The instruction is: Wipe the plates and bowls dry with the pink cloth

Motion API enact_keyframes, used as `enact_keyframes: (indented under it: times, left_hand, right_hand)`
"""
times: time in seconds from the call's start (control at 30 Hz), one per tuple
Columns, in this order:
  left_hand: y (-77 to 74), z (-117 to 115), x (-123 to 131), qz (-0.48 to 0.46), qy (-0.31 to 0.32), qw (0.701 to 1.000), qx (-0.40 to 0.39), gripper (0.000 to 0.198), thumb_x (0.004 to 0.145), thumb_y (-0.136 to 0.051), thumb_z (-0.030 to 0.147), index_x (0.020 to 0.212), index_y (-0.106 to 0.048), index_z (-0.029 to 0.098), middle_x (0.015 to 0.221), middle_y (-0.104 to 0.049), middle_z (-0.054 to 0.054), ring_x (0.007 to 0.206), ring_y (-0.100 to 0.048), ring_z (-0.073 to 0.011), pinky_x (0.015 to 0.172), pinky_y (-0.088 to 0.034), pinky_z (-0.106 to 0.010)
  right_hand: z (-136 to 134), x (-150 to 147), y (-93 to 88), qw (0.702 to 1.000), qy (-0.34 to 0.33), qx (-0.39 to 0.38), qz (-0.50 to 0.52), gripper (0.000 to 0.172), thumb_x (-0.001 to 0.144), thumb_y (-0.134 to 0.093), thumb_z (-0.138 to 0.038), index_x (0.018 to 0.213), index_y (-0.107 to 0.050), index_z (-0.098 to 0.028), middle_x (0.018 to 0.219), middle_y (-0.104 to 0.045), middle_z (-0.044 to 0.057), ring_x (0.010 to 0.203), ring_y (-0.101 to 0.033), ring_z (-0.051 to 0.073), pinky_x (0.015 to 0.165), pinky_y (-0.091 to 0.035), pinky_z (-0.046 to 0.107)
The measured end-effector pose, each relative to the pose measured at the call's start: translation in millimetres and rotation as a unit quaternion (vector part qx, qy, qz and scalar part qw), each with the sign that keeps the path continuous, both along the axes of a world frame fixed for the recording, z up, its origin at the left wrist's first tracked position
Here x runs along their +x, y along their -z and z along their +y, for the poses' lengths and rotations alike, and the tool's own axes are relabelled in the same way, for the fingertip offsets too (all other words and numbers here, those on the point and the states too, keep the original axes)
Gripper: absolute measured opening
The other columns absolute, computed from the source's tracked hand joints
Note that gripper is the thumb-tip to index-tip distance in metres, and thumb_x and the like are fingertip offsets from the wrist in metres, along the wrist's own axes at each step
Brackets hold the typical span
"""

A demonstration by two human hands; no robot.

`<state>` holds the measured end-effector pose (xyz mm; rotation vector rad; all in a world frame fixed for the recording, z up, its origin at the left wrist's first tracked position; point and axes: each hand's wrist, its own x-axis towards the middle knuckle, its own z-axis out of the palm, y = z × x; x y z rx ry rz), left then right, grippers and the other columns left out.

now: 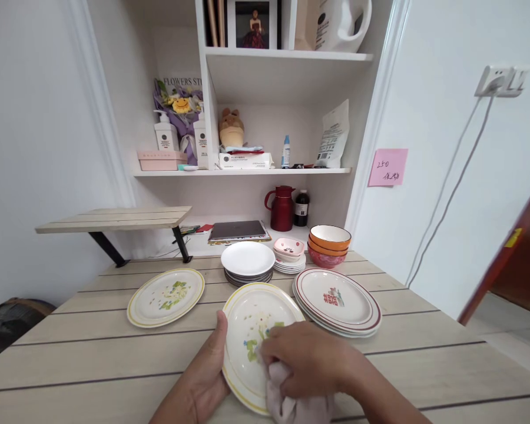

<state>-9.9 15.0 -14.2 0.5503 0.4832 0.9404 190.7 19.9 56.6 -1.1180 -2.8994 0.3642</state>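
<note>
At the lower centre of the frame, we have the yellow-rimmed plate (249, 324) between our two hands. Our left hand (206, 372) grips its left edge, thumb up along the rim, the other fingers mostly hidden beneath. Our right hand (311, 356) reaches over its right side, clutching a pale cloth (281, 391) against the plate's face. A matching floral plate (152, 301) lies at centre left; a stack of red-rimmed plates (353, 306) sits to the right.

Cloth (291, 407) cut off below, held plate (246, 338) partly hidden by right hand (311, 356)
</note>
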Motion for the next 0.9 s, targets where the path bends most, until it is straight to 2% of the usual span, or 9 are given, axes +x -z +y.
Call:
enact_keyframes:
  times: [0.1, 0.2, 0.3, 0.43, 0.57, 0.63, 0.77, 0.83, 0.9]
  left_hand:
    - [-3.2, -2, 2, 0.000, -0.008, 1.000, -0.019, 0.074, 0.090, -0.040, 0.065, 0.142, -0.047, 0.012, 0.128, -0.065, -0.019, 0.125, -0.057, -0.0318, 0.111, -0.036, -0.047]
    - [-6.4, -5, 5, -0.002, -0.036, 0.999, -0.033, 0.078, 0.087, -0.041, 0.069, 0.143, -0.046, 0.015, 0.125, -0.067, -0.018, 0.123, -0.059, -0.0322, 0.110, -0.037, -0.049]
    - [-6.1, -4, 7, 0.003, -0.062, 0.998, -0.020, 0.076, 0.088, -0.043, 0.066, 0.145, -0.043, 0.015, 0.125, -0.067, -0.019, 0.121, -0.060, -0.0318, 0.110, -0.037, -0.049]
    - [-2.8, -3, 5, 0.015, -0.051, 0.999, 0.005, 0.072, 0.092, -0.048, 0.056, 0.149, -0.036, 0.014, 0.131, -0.063, -0.020, 0.124, -0.058, -0.0315, 0.112, -0.034, -0.048]
    - [-3.2, -4, 4, 0.031, -0.052, 0.998, 0.011, 0.074, 0.092, -0.051, 0.052, 0.151, -0.031, 0.014, 0.133, -0.060, -0.021, 0.126, -0.056, -0.0320, 0.112, -0.034, -0.049]
    - [-4.1, -5, 3, 0.027, -0.047, 0.998, 0.013, 0.074, 0.092, -0.051, 0.053, 0.151, -0.031, 0.013, 0.134, -0.060, -0.021, 0.127, -0.055, -0.0320, 0.112, -0.034, -0.049]
    - [-4.0, -3, 2, 0.013, -0.022, 1.000, 0.015, 0.072, 0.093, -0.046, 0.057, 0.150, -0.035, 0.014, 0.134, -0.060, -0.020, 0.126, -0.056, -0.0318, 0.112, -0.035, -0.049]
    - [-3.7, -2, 2, 0.010, -0.013, 1.000, 0.007, 0.073, 0.092, -0.044, 0.060, 0.148, -0.037, 0.014, 0.132, -0.062, -0.019, 0.125, -0.057, -0.0321, 0.111, -0.037, -0.049]
    - [-3.9, -2, 2, 0.006, -0.015, 1.000, -0.001, 0.075, 0.091, -0.043, 0.063, 0.147, -0.039, 0.014, 0.130, -0.064, -0.019, 0.123, -0.058, -0.0324, 0.109, -0.038, -0.049]
  right_hand:
    - [-4, -21, 11.1, 0.996, -0.035, 0.012, 0.085, 0.030, 0.076, -0.069, -0.023, 0.105, -0.066, -0.032, 0.102, -0.065, 0.000, 0.085, -0.062, 0.020, 0.069, -0.040, 0.027]
    - [4, -39, 22.7, 0.981, 0.009, 0.063, 0.185, 0.036, 0.082, -0.061, -0.019, 0.116, -0.062, -0.031, 0.113, -0.061, 0.002, 0.095, -0.061, 0.019, 0.077, -0.043, 0.027]
    - [21, -43, 26.3, 0.965, 0.063, 0.129, 0.220, 0.042, 0.083, -0.058, -0.012, 0.120, -0.062, -0.032, 0.123, -0.058, 0.004, 0.104, -0.058, 0.021, 0.085, -0.042, 0.029]
    - [38, -20, 18.2, 0.959, 0.150, 0.177, 0.164, 0.039, 0.084, -0.054, -0.012, 0.115, -0.067, -0.032, 0.123, -0.059, 0.007, 0.107, -0.057, 0.025, 0.082, -0.041, 0.032]
    - [33, 10, 6.9, 0.968, 0.226, 0.109, 0.029, 0.034, 0.079, -0.055, -0.015, 0.110, -0.066, -0.024, 0.109, -0.064, 0.009, 0.089, -0.064, 0.025, 0.066, -0.040, 0.030]
    - [25, 16, 3.1, 0.975, 0.211, 0.069, -0.019, 0.027, 0.073, -0.060, -0.018, 0.098, -0.069, -0.022, 0.099, -0.067, 0.008, 0.083, -0.065, 0.026, 0.063, -0.038, 0.030]
    - [9, 2, 4.0, 0.996, 0.076, -0.012, -0.042, 0.028, 0.065, -0.070, -0.028, 0.093, -0.069, -0.024, 0.096, -0.069, 0.006, 0.087, -0.065, 0.028, 0.063, -0.039, 0.030]
    - [4, -13, 9.9, 1.000, 0.027, -0.008, 0.013, 0.028, 0.069, -0.068, -0.028, 0.097, -0.067, -0.025, 0.100, -0.067, 0.005, 0.087, -0.065, 0.026, 0.065, -0.041, 0.030]
    - [4, -29, 18.0, 0.994, 0.023, 0.025, 0.101, 0.027, 0.076, -0.063, -0.023, 0.102, -0.065, -0.026, 0.105, -0.063, 0.004, 0.088, -0.063, 0.022, 0.069, -0.043, 0.030]
